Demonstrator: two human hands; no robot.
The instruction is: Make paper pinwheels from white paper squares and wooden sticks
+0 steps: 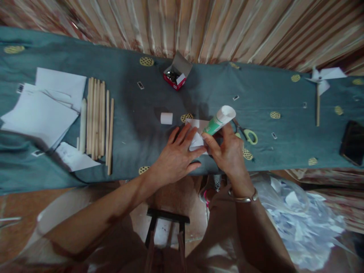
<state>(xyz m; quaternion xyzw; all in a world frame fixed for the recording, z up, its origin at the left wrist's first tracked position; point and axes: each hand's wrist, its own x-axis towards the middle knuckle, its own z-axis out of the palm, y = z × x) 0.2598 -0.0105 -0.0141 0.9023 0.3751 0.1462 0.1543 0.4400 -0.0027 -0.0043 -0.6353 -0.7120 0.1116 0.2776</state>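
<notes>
My right hand (229,149) is closed around a green and white glue stick (217,121), tilted with its lower end down at a small white paper (197,123). Fingers spread, my left hand (178,155) lies flat on the paper's left part and covers some of it. A white cylindrical cap (166,118) lies on its side on the cloth, left of the paper. Just right of my right hand are scissors (250,136) with light green handles, their blades partly hidden.
A red box (174,84) of small metal pieces stands open at the back. Wooden sticks (95,117) and white paper sheets (45,110) lie left. A paper pinwheel (318,81) and dark phone (352,142) lie right. Below is a plastic bag (301,220) of paper scraps.
</notes>
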